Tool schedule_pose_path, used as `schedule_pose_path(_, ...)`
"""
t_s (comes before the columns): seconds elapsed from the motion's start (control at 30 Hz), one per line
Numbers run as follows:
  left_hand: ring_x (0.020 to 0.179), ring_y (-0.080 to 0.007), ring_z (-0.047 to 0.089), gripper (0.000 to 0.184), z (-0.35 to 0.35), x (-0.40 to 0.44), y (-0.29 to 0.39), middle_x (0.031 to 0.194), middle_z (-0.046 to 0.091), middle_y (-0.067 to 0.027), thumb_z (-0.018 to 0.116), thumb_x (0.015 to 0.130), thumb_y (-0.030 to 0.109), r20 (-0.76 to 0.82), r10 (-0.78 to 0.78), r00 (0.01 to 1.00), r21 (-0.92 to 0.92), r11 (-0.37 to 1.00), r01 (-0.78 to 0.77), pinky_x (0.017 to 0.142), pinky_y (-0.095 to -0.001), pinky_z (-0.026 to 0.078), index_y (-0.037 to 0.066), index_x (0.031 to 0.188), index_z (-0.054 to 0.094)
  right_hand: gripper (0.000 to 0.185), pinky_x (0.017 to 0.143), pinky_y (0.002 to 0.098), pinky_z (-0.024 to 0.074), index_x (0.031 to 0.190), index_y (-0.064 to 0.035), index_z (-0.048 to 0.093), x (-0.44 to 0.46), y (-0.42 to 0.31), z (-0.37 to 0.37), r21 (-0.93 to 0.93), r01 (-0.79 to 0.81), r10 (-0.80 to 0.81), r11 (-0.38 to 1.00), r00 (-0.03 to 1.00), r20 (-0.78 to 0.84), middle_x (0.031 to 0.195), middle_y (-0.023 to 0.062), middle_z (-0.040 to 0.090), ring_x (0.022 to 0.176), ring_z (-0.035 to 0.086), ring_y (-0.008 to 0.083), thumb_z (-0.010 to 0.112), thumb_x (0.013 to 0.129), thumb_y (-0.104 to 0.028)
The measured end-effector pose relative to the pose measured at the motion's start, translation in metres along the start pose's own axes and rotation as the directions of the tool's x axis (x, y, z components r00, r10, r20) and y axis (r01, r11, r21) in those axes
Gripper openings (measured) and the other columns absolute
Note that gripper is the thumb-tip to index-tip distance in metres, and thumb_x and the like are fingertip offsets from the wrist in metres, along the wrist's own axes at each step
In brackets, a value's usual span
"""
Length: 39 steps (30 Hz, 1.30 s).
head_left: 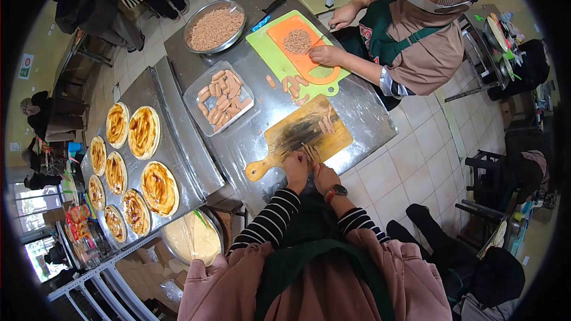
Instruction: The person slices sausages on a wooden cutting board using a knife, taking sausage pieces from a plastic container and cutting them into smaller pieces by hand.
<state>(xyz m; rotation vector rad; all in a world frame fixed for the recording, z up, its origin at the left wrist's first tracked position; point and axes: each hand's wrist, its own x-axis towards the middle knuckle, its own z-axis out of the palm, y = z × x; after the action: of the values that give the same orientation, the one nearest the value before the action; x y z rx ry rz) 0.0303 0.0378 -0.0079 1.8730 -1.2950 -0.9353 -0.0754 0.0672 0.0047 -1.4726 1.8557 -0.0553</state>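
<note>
- Steel bowl: brown chopped bits.
- Clear box: sausages.
- Sausage strips: on wooden board.
- Left hand: fingers bent beside strips; grip unclear.
- Right hand: fingers curled; cannot tell on what.

sausage strips are being borne by a handled board on the worktop. beyond it, 2 stacked cutting boards are being topped by chopped sausage. to its left, whole sausages are being held in a tub, behind which crumbled filling is being held in a bowl. farther left, 8 dough rounds are being carried by another worktop.
</note>
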Motion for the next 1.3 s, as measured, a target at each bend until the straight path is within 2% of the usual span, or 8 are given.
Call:
schedule_pose_path(0.1, 0.062, -0.0291, 0.059, 0.008, 0.001, 0.002, 0.0, 0.066, 0.06, -0.0163, 0.059, 0.073, 0.007, -0.031, 0.012, 0.999, 0.042, 0.999, -0.01, 0.059, -0.0363, 0.046, -0.001, 0.072, 0.06, 0.049, 0.066, 0.0478, 0.0458, 0.086, -0.0002, 0.056, 0.001, -0.004, -0.005, 0.028, 0.032, -0.031, 0.999, 0.999, -0.005, 0.077, 0.0233, 0.06, 0.074, 0.057, 0.0398, 0.024, 0.092, -0.038)
schedule_pose_path(0.3, 0.061, -0.0257, 0.061, 0.01, -0.001, 0.003, -0.004, 0.066, 0.061, -0.0142, 0.061, 0.073, 0.008, 0.059, -0.228, 0.972, -0.16, 0.959, 0.234, 0.059, -0.0337, 0.047, -0.002, 0.075, 0.062, 0.047, 0.066, 0.0469, 0.0459, 0.087, -0.0011, 0.053, -0.011, -0.003, -0.008, -0.053, 0.028, -0.028, 0.998, 1.0, -0.005, 0.078, 0.0222, 0.06, 0.075, 0.057, 0.0391, 0.024, 0.092, -0.037)
schedule_pose_path(0.47, 0.058, -0.0187, 0.06, 0.011, -0.003, 0.004, -0.001, 0.064, 0.062, -0.0113, 0.061, 0.073, 0.009, 0.006, -0.062, 0.998, 0.02, 0.998, 0.062, 0.056, -0.0292, 0.047, -0.002, 0.074, 0.061, 0.046, 0.067, 0.0468, 0.0457, 0.089, -0.0005, 0.053, -0.007, 0.006, 0.002, -0.036, 0.04, -0.04, 0.999, 0.999, 0.002, 0.079, 0.0225, 0.059, 0.075, 0.057, 0.039, 0.024, 0.092, -0.036)
schedule_pose_path(0.57, 0.061, -0.025, 0.061, 0.012, -0.002, 0.005, -0.002, 0.065, 0.062, -0.0132, 0.062, 0.071, 0.012, 0.006, -0.092, 0.996, 0.006, 0.996, 0.092, 0.059, -0.0335, 0.047, 0.0, 0.072, 0.062, 0.047, 0.067, 0.0469, 0.0455, 0.09, 0.0002, 0.053, 0.001, 0.011, 0.007, 0.015, 0.067, -0.067, 0.998, 0.997, 0.035, 0.08, 0.0227, 0.059, 0.075, 0.057, 0.039, 0.023, 0.092, -0.036)
schedule_pose_path(1.0, 0.06, -0.0246, 0.061, 0.012, -0.002, 0.008, 0.001, 0.063, 0.061, -0.0132, 0.061, 0.07, 0.013, 0.003, -0.072, 0.997, 0.067, 0.995, 0.072, 0.056, -0.0336, 0.047, 0.001, 0.069, 0.062, 0.044, 0.064, 0.0486, 0.0451, 0.088, -0.0045, 0.05, -0.018, 0.018, -0.046, -0.15, 0.022, -0.028, 0.988, 0.999, -0.037, 0.073, 0.0209, 0.06, 0.071, 0.059, 0.0383, 0.027, 0.09, -0.042)
schedule_pose_path(1.1, 0.058, -0.0211, 0.062, 0.014, 0.01, 0.014, -0.001, 0.063, 0.062, -0.012, 0.061, 0.072, 0.014, 0.026, -0.179, 0.984, -0.048, 0.982, 0.18, 0.055, -0.0322, 0.048, 0.0, 0.069, 0.062, 0.044, 0.064, 0.0484, 0.0451, 0.088, -0.0048, 0.05, 0.001, 0.014, -0.061, -0.182, 0.037, -0.045, 0.983, 0.998, -0.04, 0.072, 0.0208, 0.06, 0.07, 0.059, 0.0387, 0.028, 0.09, -0.043)
schedule_pose_path(1.17, 0.057, -0.0195, 0.061, 0.018, 0.021, 0.022, 0.01, 0.068, 0.063, -0.0114, 0.063, 0.073, 0.016, 0.097, -0.378, 0.921, -0.369, 0.845, 0.386, 0.053, -0.031, 0.048, -0.002, 0.075, 0.062, 0.044, 0.064, 0.048, 0.0453, 0.089, -0.005, 0.051, 0.013, 0.01, -0.07, -0.194, 0.026, -0.032, 0.981, 0.999, -0.028, 0.073, 0.0213, 0.06, 0.071, 0.059, 0.0388, 0.029, 0.09, -0.043)
schedule_pose_path(1.3, 0.066, -0.0162, 0.062, 0.024, 0.036, 0.048, 0.03, 0.08, 0.063, -0.0106, 0.061, 0.077, 0.01, 0.159, -0.419, 0.894, -0.539, 0.721, 0.435, 0.058, -0.026, 0.049, -0.006, 0.094, 0.058, 0.046, 0.065, 0.0465, 0.0462, 0.092, -0.0033, 0.051, 0.022, 0.001, -0.088, -0.19, 0.008, -0.023, 0.982, 0.996, -0.08, 0.075, 0.0214, 0.061, 0.072, 0.059, 0.0381, 0.03, 0.089, -0.044)
